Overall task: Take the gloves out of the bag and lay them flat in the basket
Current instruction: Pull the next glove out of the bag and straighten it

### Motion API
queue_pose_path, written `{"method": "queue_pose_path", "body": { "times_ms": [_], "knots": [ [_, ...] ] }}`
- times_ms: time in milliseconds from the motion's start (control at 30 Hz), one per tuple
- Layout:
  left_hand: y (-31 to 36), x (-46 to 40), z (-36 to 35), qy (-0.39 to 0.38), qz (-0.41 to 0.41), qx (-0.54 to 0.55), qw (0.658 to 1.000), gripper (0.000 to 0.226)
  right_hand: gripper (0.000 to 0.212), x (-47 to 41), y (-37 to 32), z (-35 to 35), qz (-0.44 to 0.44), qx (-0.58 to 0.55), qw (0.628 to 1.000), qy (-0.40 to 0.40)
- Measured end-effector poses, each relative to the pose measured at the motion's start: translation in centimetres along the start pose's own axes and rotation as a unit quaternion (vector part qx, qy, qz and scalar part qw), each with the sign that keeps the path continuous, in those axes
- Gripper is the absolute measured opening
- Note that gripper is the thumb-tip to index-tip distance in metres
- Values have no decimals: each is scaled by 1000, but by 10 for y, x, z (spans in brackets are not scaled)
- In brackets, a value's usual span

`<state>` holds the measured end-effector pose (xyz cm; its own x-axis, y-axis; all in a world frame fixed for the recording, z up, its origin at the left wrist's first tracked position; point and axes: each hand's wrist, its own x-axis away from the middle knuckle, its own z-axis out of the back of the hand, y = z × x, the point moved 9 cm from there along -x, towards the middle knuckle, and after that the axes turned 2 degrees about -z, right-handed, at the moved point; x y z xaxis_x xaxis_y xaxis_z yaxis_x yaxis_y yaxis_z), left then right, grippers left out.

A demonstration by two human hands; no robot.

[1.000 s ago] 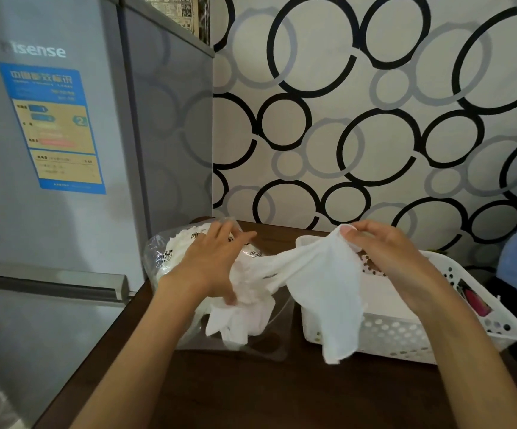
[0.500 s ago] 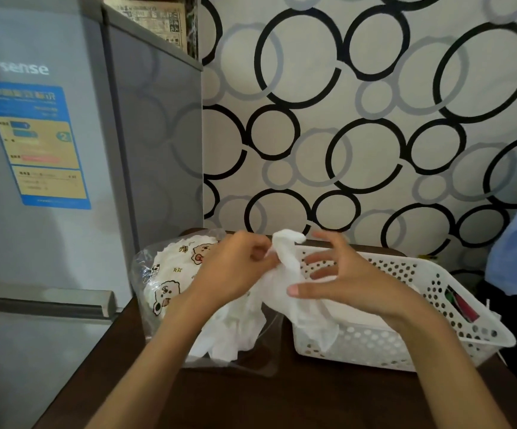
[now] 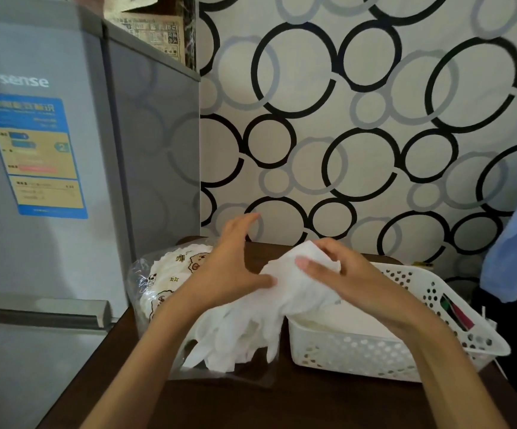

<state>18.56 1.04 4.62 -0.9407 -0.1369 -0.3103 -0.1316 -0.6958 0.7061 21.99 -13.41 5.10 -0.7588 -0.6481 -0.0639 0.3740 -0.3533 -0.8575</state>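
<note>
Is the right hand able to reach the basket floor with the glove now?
Probably yes. The right hand grips the white glove above the basket, whose top is open; nothing visible blocks the way down.

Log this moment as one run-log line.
right hand: holds white gloves | left hand: thumb on gloves | basket: gloves partly over rim

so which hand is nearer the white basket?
Right. The right hand holds the white glove over the basket's left end. The left hand is off to its left, above the clear bag, thumb touching the glove.
</note>
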Motion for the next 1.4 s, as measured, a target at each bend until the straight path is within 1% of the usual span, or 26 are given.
{"method": "queue_pose_path", "body": {
  "times_ms": [33, 100, 133, 167, 200, 233, 300, 367, 400, 467, 500, 567, 600, 633, 700, 733, 767, 833, 900, 967, 1067, 1100, 1167, 1300, 1333, 1400],
  "knots": [
    [8, 1, -7, -30, -39, -5, 999, 101, 28, 2, -5, -1, 28, 27, 999, -10],
    [20, 8, -22, -104, -87, 23, 990, 101, 20, 6, -16, 1, 87, 87, 992, -8],
    [24, 10, -27, -134, -91, 44, 986, 97, 13, 9, -21, 4, 106, 103, 989, -4],
    [24, 12, -30, -153, -90, 64, 982, 91, 11, 12, -25, 6, 116, 106, 988, -1],
    [25, 13, -31, -162, -90, 80, 979, 81, 17, 14, -28, 9, 123, 104, 987, 8],
    [25, 12, -30, -161, -89, 91, 979, 68, 26, 15, -30, 14, 129, 102, 986, 31],
    [25, 11, -24, -137, -89, 107, 981, 41, 37, 18, -35, 32, 153, 102, 976, 119],
    [28, 12, -20, -124, -91, 131, 979, 30, 38, 22, -37, 52, 174, 81, 961, 200],
    [31, 13, -20, -126, -97, 143, 977, 28, 34, 23, -36, 58, 174, 68, 958, 215],
    [39, 15, -18, -115, -108, 164, 974, 23, 25, 23, -30, 63, 163, 45, 964, 207],
    [40, 14, -18, -104, -110, 169, 974, 27, 21, 23, -27, 64, 157, 36, 966, 202],
    [40, 13, -19, -95, -104, 181, 973, 61, 13, 25, -23, 70, 148, 9, 965, 217],
    [41, 13, -21, -103, -96, 186, 972, 71, 12, 26, -22, 74, 144, -13, 963, 230],
    [41, 13, -22, -107, -86, 196, 971, 70, 18, 27, -20, 77, 137, -43, 960, 239],
    [42, 14, -25, -114, -64, 213, 968, 56, 33, 30, -13, 79, 120, -109, 959, 231],
    [45, 14, -25, -116, -61, 217, 967, 52, 35, 31, -12, 78, 110, -141, 960, 215],
    [45, 13, -24, -114, -67, 213, 968, 48, 31, 31, -12, 76, 102, -162, 962, 194],
    [48, 8, -24, -109, -86, 194, 971, 42, 22, 32, -14, 76, 89, -150, 970, 169],
    [51, 2, -21, -101, -86, 173, 976, 32, 20, 32, -15, 86, 72, -102, 974, 188],
    [59, -4, -15, -75, -82, 169, 979, 23, 19, 34, -18, 104, 69, -50, 968, 236],
    [72, -15, -7, -21, -72, 152, 985, 13, 25, 37, -34, 124, 105, 47, 947, 299],
    [75, -19, -5, 0, -68, 144, 987, 12, 29, 39, -39, 129, 119, 78, 937, 320],
    [79, -23, -1, 41, -52, 142, 988, 13, 33, 43, -48, 134, 139, 105, 919, 354],
    [67, -26, 4, 125, 20, 212, 969, 24, 23, 44, -67, 123, 196, 92, 897, 385],
    [66, -24, 8, 159, 32, 214, 963, 24, 22, 45, -72, 118, 213, 69, 894, 389],
    [69, -15, 23, 248, 38, 185, 950, 20, 26, 45, -79, 107, 232, 4, 891, 391]
  ]
}}
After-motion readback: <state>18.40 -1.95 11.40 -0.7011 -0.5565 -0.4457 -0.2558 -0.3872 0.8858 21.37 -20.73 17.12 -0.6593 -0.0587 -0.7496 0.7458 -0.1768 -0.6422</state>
